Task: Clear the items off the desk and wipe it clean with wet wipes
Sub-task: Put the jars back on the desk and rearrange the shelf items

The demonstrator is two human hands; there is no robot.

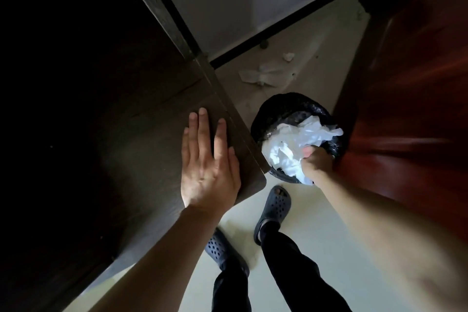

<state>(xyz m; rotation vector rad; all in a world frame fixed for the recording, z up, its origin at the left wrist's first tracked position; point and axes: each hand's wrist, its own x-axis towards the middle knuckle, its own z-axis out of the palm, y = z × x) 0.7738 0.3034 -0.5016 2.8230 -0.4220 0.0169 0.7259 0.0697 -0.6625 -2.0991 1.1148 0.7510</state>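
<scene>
The dark wooden desk (131, 134) fills the left of the view, its bare top in shadow. My left hand (209, 162) lies flat on the desk's near right corner, fingers apart, holding nothing. My right hand (316, 159) is closed on a bunch of crumpled white wet wipes (293, 144). It holds them right over the mouth of a round bin lined with a black bag (276, 111), which stands on the floor just right of the desk corner.
A reddish wooden door (410, 88) stands close on the right of the bin. White scraps of paper (263, 75) lie on the pale floor beyond it, near the wall's black skirting. My feet in dark clogs (274, 208) are below the desk corner.
</scene>
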